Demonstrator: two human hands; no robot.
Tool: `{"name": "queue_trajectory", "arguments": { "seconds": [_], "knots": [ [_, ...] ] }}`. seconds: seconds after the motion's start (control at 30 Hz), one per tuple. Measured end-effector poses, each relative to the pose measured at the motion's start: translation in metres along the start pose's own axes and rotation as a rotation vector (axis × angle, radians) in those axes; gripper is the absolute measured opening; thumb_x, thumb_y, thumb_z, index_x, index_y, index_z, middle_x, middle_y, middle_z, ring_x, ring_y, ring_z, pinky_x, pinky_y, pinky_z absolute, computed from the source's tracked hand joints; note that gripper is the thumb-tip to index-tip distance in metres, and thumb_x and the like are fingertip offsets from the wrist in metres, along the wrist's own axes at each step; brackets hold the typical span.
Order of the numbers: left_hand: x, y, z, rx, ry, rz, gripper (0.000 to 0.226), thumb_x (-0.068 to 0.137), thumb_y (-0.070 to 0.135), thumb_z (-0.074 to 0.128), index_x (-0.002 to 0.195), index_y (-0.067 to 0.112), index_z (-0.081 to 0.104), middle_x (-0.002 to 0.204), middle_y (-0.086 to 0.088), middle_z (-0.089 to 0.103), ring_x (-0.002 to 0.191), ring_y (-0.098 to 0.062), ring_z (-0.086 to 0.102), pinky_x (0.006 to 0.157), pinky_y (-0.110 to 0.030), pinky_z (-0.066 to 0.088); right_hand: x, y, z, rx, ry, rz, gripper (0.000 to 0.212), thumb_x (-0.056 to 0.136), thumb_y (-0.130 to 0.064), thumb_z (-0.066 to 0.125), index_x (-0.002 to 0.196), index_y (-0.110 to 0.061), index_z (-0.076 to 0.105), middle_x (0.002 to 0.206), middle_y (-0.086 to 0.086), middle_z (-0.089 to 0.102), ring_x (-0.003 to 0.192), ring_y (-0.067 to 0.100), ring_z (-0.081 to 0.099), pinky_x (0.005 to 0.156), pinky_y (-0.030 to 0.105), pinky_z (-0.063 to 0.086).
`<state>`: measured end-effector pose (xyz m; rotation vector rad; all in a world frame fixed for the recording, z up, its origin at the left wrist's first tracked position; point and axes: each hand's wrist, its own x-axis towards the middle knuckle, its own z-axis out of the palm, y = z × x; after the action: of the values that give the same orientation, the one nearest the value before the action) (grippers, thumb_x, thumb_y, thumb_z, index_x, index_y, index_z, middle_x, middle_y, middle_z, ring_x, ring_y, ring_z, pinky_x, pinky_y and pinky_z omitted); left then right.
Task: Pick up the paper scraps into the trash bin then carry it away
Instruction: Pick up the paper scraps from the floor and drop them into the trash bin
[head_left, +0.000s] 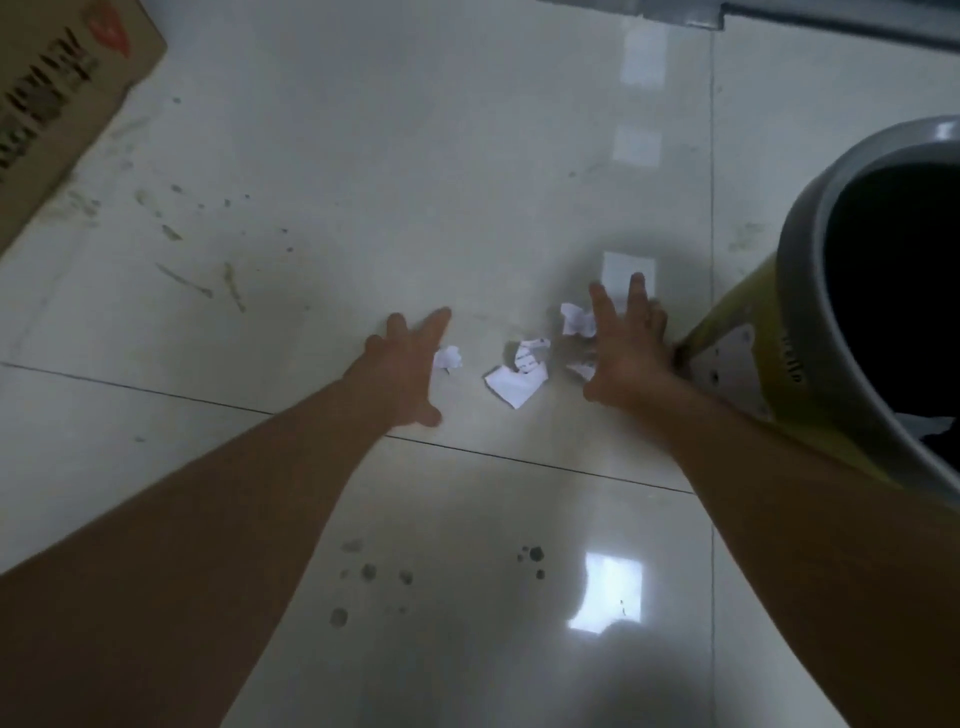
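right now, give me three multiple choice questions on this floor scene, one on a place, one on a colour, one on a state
1. Where does the trash bin stand relative to the paper scraps?
A. To their right
B. To their left
C. On top of them

2. What colour is the bin's outer wall under its grey rim?
A. Red
B. Yellow
C. Blue

3. How are the left hand and right hand right now?
A. Both closed on scraps
B. Both open, fingers spread, on either side of the scraps
C. One hand gripping the bin's rim

Answers: 1 A, the bin sits at the right edge of the view beside the right hand. 2 B, a yellow side shows below the rim. 3 B, the scraps lie on the tiled floor between the spread hands.
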<state>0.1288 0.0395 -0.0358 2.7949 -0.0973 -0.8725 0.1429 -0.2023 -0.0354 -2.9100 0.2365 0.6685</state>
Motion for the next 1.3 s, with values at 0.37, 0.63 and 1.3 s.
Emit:
{"name": "queue_trajectory", "arguments": {
  "seconds": [0.37,0.63,1.3],
  "knots": [
    [-0.006,0.108,0.046,-0.009,-0.012,0.345,0.04,0.09,0.021,0.06,0.129,0.016,0.054,0.125,-0.017,0.045,0.069,-0.024,0.053,0.067,-0.036,0.04,-0.035,0.015,0.064,0.18,0.123,-0.124,0.026,0.085,-0.005,0.054,0.111,-0.006,0.052,0.105,0.005,0.042,0.088,0.025,0.05,0.07,0.025,0.035],
    [-0.018,0.089,0.04,-0.134,0.04,0.355,0.028,0.09,0.027,0.06,0.115,0.014,0.061,0.106,-0.006,0.052,0.097,-0.029,0.059,0.079,-0.03,0.046,-0.061,-0.005,0.042,0.211,0.102,-0.129,0.019,0.093,-0.016,0.049,0.101,-0.005,0.063,0.107,0.014,0.062,0.104,0.032,0.052,0.072,0.021,0.021],
    [-0.139,0.293,-0.154,-0.439,0.459,0.693,0.015,0.077,0.008,0.06,0.073,0.021,0.054,0.084,-0.005,0.052,0.071,-0.028,0.06,0.062,-0.04,0.057,-0.179,0.102,-0.229,0.591,0.693,-0.048,0.017,0.08,-0.01,0.063,0.086,-0.018,0.049,0.1,0.009,0.05,0.07,-0.001,0.039,0.061,-0.002,0.034]
  ]
}}
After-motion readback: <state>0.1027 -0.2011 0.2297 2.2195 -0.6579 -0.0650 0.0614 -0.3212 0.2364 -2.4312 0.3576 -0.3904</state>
